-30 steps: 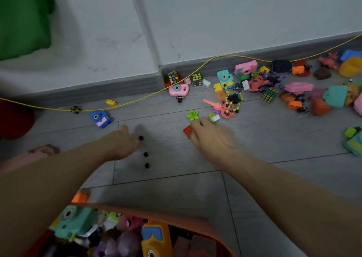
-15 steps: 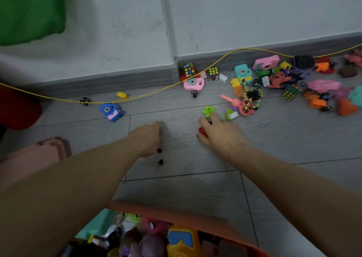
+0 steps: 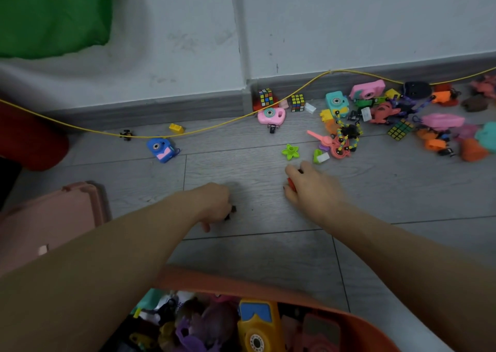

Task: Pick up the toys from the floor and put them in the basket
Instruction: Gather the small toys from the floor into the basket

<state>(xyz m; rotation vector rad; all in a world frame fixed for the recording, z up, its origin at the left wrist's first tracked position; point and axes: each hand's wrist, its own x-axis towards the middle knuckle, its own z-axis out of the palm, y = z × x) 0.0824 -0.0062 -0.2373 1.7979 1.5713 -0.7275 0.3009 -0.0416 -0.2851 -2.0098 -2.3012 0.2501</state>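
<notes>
Left hand (image 3: 212, 204) curled over small black pieces (image 3: 230, 213) at its fingertips, right hand (image 3: 312, 188) gripping a red toy (image 3: 292, 183), basket (image 3: 268, 284) directly below toward the body, about equally near both.

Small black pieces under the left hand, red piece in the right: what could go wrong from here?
The left hand is curled over tiny black pieces on the floor; being so small, one could slip out or get left behind. The right hand grips a red piece that is mostly hidden, so how firm the hold is can't be judged. The orange basket already looks full, so small parts dropped in may bounce off the toys.
</notes>
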